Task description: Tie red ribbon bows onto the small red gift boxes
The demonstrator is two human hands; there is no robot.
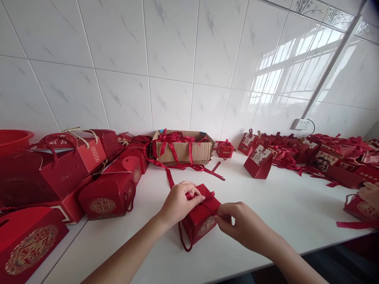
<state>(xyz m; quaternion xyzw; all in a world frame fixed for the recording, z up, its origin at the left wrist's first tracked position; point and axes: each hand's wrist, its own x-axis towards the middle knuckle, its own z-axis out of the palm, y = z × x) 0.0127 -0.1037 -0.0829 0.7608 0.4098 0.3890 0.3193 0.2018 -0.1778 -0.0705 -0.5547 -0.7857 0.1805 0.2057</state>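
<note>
1. See white table under glossy, marbled wall tiles.
2. Find box on table, between both hands.
3. Pinching ribbon atop box with left hand; holding right hand's fingertips together at box's right edge, contents hard to make out.
4. Note another person's hand, cut off at right.
5. Compare satiny ribbon, twisted cord, brown cardboard carton.

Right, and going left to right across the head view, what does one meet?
Red basin → box with round gold emblem → cardboard box → small red box → white-labelled box → wall socket → another person's hand.
</note>
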